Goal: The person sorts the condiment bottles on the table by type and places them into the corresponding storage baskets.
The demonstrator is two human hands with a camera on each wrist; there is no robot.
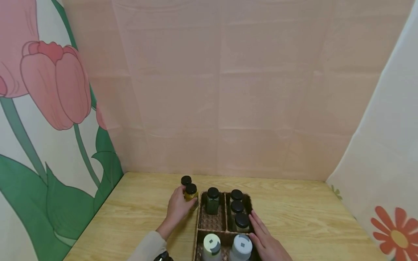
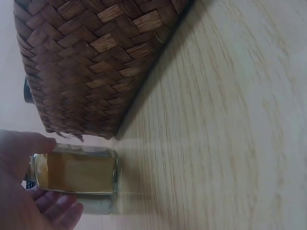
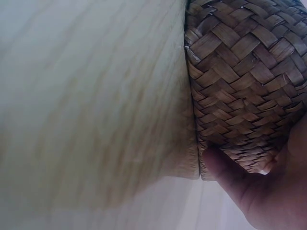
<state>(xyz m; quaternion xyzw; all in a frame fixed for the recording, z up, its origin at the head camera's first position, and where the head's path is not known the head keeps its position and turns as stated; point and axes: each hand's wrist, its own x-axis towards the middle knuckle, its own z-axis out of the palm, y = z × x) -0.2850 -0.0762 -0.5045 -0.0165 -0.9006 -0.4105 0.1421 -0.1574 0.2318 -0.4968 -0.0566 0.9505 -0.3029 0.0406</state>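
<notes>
The left hand [image 1: 177, 208] has its fingers and thumb wrapped round a small glass jar [image 1: 191, 195] with a black lid [image 1: 191, 188] and yellowish stuff inside. The jar sits just outside the left wall of the woven basket [image 1: 198, 221], and the left wrist view suggests its base is on or barely off the table [image 1: 137, 214]. Right behind it, past the fingertips, there's a second jar [image 1: 186, 180] with the same black lid.

The right hand [image 1: 266, 241] is laid flat, fingers straight, against the basket's right side, with the thumb [image 3: 225, 170] pressing on the weave. It's holding nothing, more like steadying the thing.

Handling-wise, I'd guess the jar is light but hard and a bit slippery, being smooth glass with straight sides, so it can chip if it knocks the other jars. Best grip is probably round the body just below the lid, like the hand has it, rather than by the lid alone. The basket looks stiff enough but light, so it'd likely slide on that smooth wood if nudged.

Between the hands, the basket holds one green jar [image 1: 213, 201] in the left compartment, three dark-lidded ones [image 1: 237, 207] in the right, and two white-capped bottles [image 1: 211, 246] in the nearest one.
</notes>
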